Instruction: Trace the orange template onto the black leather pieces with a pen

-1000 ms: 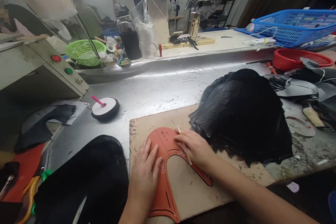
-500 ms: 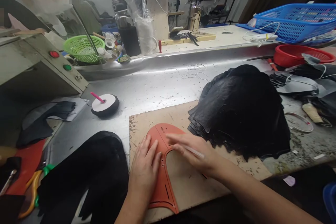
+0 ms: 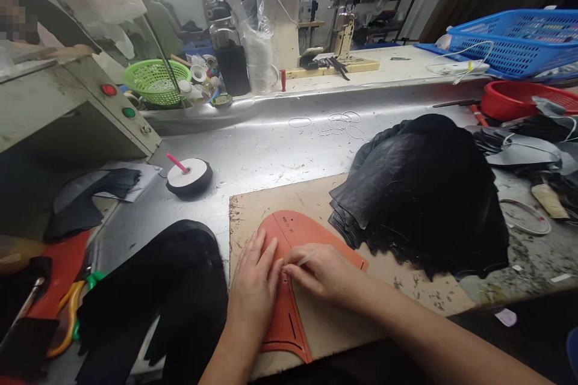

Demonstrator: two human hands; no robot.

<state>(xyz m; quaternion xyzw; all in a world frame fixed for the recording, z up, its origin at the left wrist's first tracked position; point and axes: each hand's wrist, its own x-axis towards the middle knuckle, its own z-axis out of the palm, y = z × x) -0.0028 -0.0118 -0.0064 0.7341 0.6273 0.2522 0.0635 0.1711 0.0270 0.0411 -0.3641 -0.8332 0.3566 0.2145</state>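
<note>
An orange U-shaped template (image 3: 298,234) lies on a brown cardboard sheet (image 3: 316,198) at the near edge of the metal table. My left hand (image 3: 253,289) lies flat on the template's left arm, fingers stretched out. My right hand (image 3: 325,274) is closed in a pinch on a thin white marking pen (image 3: 307,259), its tip at a slot on the left arm beside my left fingertips. A pile of black leather pieces (image 3: 419,192) sits just right of the template.
Another black stack (image 3: 171,295) lies left of the cardboard. A tape roll with a pink stick (image 3: 189,174) stands on the metal table (image 3: 271,150). Orange-handled pliers (image 3: 72,313), a green basket (image 3: 151,81), red basket (image 3: 519,99) and blue basket (image 3: 519,42) ring the area.
My right hand has moved with the pen from the top of the template's inner curve down and left to a slot by my left fingertips. My left hand stayed pressing.
</note>
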